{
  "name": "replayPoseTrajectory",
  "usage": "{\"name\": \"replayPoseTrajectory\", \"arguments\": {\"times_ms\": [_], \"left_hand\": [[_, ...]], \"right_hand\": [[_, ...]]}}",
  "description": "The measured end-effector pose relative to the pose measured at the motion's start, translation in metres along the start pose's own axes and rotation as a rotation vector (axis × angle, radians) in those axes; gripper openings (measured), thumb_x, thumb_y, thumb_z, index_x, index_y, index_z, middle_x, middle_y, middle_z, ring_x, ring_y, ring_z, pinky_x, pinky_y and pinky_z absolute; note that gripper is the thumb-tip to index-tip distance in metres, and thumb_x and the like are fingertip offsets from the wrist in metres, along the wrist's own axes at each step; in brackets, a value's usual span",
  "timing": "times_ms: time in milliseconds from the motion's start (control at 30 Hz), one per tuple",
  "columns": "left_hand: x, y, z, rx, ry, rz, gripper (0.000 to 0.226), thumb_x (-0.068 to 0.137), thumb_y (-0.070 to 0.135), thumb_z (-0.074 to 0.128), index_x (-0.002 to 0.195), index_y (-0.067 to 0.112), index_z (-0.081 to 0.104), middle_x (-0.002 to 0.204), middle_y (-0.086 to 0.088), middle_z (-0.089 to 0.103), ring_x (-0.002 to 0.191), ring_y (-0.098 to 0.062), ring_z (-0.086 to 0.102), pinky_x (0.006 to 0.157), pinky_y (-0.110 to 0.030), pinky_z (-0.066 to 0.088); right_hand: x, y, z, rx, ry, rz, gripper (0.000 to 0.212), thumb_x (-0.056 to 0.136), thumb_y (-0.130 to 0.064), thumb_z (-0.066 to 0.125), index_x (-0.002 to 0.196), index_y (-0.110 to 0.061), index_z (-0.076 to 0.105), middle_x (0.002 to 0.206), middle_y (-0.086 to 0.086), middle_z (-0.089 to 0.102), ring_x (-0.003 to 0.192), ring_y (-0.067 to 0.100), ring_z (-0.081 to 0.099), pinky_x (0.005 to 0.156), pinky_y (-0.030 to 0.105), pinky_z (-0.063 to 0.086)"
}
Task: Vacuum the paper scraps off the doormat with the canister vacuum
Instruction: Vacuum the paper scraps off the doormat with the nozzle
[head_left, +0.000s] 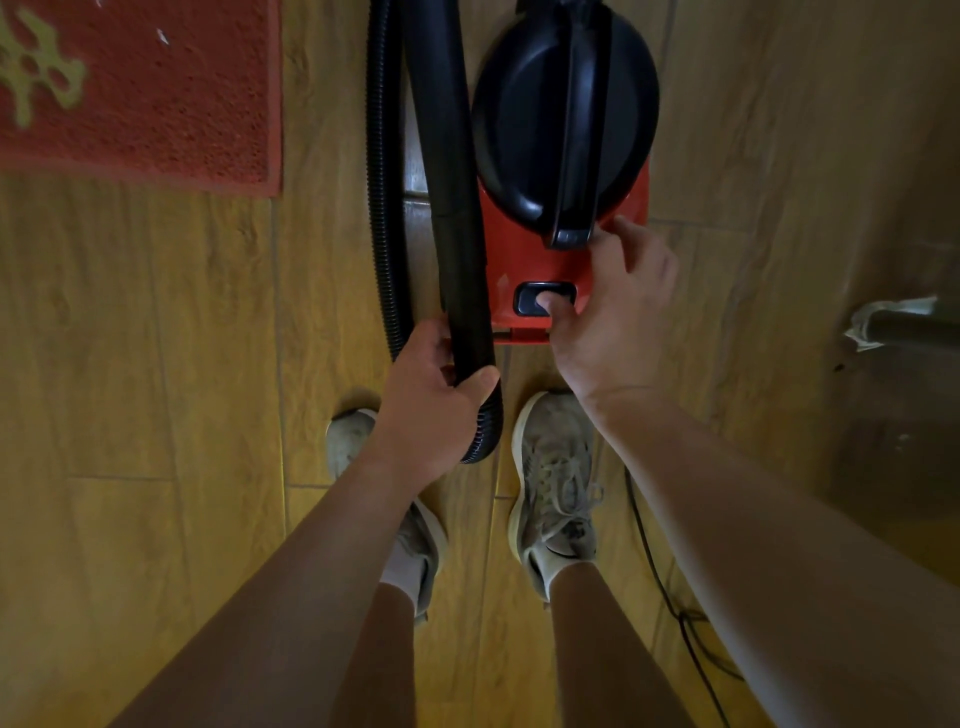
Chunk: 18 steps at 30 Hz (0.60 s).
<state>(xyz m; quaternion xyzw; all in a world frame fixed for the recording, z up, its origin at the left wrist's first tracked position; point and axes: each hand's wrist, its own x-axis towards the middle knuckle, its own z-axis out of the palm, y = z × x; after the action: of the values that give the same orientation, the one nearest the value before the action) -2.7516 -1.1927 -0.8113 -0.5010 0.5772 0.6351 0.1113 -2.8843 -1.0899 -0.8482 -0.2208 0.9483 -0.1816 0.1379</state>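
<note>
A red canister vacuum (524, 249) with a black domed lid stands on the wooden floor just ahead of my feet. My right hand (608, 317) rests on its rear, and the thumb presses the black switch (544, 299). My left hand (431, 400) grips the black wand (447, 156) where it joins the ribbed hose (382, 182). The red doormat (156, 98) lies at the upper left with a white paper scrap (162, 36) on it.
My two feet in pale sneakers (553, 493) stand right behind the vacuum. A black power cord (670, 597) trails over the floor at the right. A dark furniture leg with torn wrapping (893, 325) sits at the right edge.
</note>
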Motion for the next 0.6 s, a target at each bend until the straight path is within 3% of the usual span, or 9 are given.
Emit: {"name": "replayPoseTrajectory", "arguments": {"times_ms": [333, 600], "left_hand": [[0.005, 0.009, 0.002, -0.033, -0.006, -0.036, 0.037, 0.092, 0.007, 0.069, 0.118, 0.029, 0.054, 0.109, 0.007, 0.068, 0.105, -0.008, 0.066, 0.096, -0.033, 0.053], [0.008, 0.016, 0.001, -0.065, -0.009, -0.030, 0.039, 0.093, 0.001, 0.066, 0.120, 0.027, 0.053, 0.110, 0.007, 0.068, 0.104, -0.007, 0.066, 0.092, -0.029, 0.053]], "right_hand": [[0.003, 0.001, 0.006, -0.027, -0.002, 0.007, 0.056, 0.081, -0.031, 0.080, 0.130, -0.014, 0.058, 0.140, 0.013, 0.045, 0.130, 0.030, 0.037, 0.107, 0.032, 0.039], [0.004, 0.005, 0.000, -0.002, -0.023, -0.014, 0.065, 0.080, -0.035, 0.080, 0.136, -0.015, 0.055, 0.142, 0.013, 0.044, 0.130, 0.028, 0.035, 0.110, 0.038, 0.039]]}}
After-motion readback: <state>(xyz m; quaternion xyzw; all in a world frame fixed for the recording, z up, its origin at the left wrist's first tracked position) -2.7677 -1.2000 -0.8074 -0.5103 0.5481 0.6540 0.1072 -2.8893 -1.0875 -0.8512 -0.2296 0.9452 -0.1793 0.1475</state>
